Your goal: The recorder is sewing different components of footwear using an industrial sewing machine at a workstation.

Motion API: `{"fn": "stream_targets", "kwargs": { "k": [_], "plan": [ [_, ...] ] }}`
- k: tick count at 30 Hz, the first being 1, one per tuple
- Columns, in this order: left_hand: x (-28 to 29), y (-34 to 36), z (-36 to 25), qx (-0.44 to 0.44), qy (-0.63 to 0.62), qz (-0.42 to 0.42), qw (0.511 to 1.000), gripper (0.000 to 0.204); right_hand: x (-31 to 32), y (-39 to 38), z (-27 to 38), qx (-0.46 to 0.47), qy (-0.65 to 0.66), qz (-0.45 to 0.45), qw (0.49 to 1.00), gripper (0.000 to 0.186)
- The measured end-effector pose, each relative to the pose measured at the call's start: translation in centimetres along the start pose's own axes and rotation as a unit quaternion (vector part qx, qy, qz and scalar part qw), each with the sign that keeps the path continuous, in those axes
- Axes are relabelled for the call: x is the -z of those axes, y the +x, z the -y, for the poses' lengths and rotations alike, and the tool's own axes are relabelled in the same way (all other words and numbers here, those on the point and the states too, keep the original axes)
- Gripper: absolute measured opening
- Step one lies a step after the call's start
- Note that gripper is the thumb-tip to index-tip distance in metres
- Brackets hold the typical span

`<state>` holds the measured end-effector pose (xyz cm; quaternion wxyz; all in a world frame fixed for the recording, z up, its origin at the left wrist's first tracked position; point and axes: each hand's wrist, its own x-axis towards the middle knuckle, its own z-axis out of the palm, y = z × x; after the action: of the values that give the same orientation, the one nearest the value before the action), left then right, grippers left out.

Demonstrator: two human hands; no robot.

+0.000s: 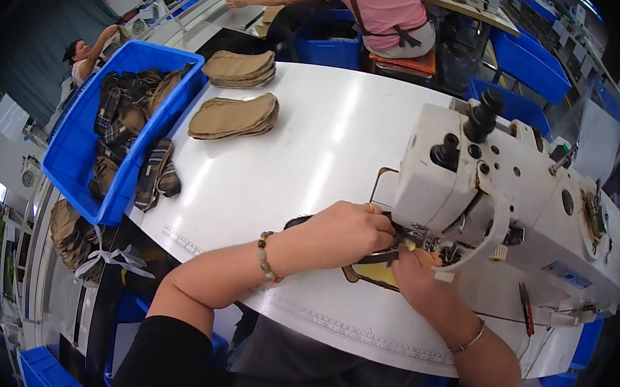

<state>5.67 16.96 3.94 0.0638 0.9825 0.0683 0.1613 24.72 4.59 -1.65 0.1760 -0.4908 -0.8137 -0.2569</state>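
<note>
At the needle end of a white sewing machine [503, 164], both hands work close together. My left hand [347, 231] has its fingers bent and closed at the edge of a dark-rimmed fabric piece with a yellow face [377, 275]. My right hand [416, 272] pinches the piece's edge just right of it, beside the presser foot. Much of the piece is hidden under my hands and left wrist. At the back left of the white table lie two stacks of tan sole-shaped fabric pieces [234, 117].
A blue bin [116, 208] of plaid and tan fabric items stands at the table's left edge, with a plaid item [153, 178] beside it. Red-handled thread snips [526, 310] lie right of my right hand. A person in pink [387, 11] sits beyond the table.
</note>
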Motion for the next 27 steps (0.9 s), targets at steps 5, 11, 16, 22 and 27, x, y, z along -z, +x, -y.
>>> {"fn": "stream_targets", "kwargs": {
  "k": [5,11,16,22,27],
  "plan": [
    [-0.6,0.2,-0.1,-0.009,-0.003,-0.017,1.000,0.027,-1.0,-0.6,-0.3,-0.036,0.076,0.006,0.996,0.011],
    [-1.8,0.4,0.0,-0.084,0.010,-0.085,0.993,0.021,-0.5,-0.1,-0.4,-0.115,0.157,-0.022,0.981,0.012],
    [-1.7,0.6,0.4,-0.109,0.054,-0.113,0.986,0.015,-0.6,-0.4,-0.1,-0.141,0.167,0.004,0.976,0.006],
    [-1.8,1.0,1.3,0.176,-0.232,-0.119,0.949,0.008,-0.7,-1.6,-0.4,0.025,-0.143,0.049,0.988,0.004],
    [-2.4,0.6,1.6,0.135,-0.187,-0.171,0.958,0.011,0.1,-0.7,0.0,0.022,-0.154,0.029,0.987,0.003]
  ]
}}
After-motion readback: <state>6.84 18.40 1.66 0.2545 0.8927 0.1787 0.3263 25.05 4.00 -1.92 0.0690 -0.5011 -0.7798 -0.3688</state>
